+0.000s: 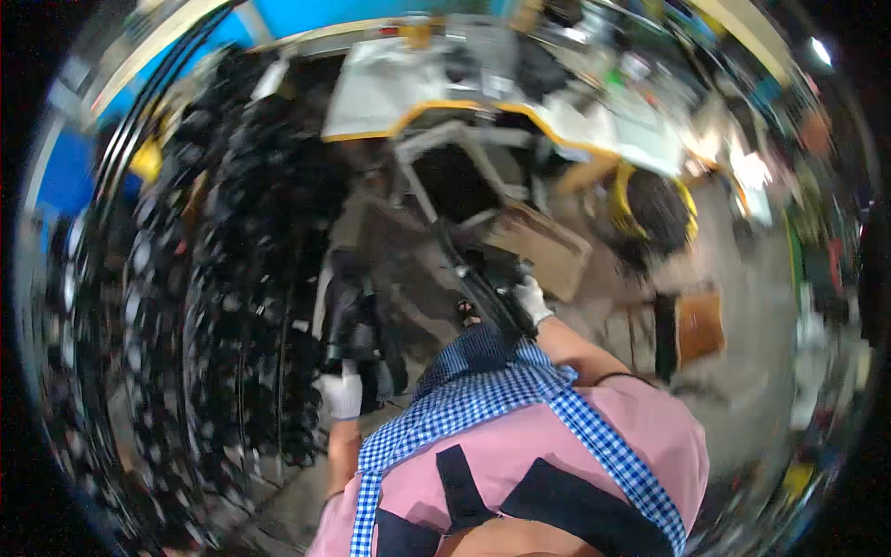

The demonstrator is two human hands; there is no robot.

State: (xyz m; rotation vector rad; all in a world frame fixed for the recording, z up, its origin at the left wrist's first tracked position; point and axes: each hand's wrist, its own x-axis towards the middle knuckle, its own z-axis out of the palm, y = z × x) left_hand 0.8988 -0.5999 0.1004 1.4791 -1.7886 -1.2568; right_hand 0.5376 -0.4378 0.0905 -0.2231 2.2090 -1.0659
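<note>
My right hand [532, 302], in a white work glove, is closed around a long black part [483, 295] that lies slantwise in front of my apron. Its kind does not show. Low on the left, my left hand [342, 394], also gloved in white, grips the near end of another dark, elongated part [350, 311]. That part stretches away from me, alongside a tall rack [237, 269] packed with many black pieces. Motion blur hides the fingers' detail on both hands.
Ahead stands a workbench [380, 88] with a yellow edge. Before it are a grey-framed black bin [457, 181] and a flat brown carton [548, 251]. To the right are a yellow-rimmed round container [654, 209] of dark pieces and a brown-and-black chair [696, 327].
</note>
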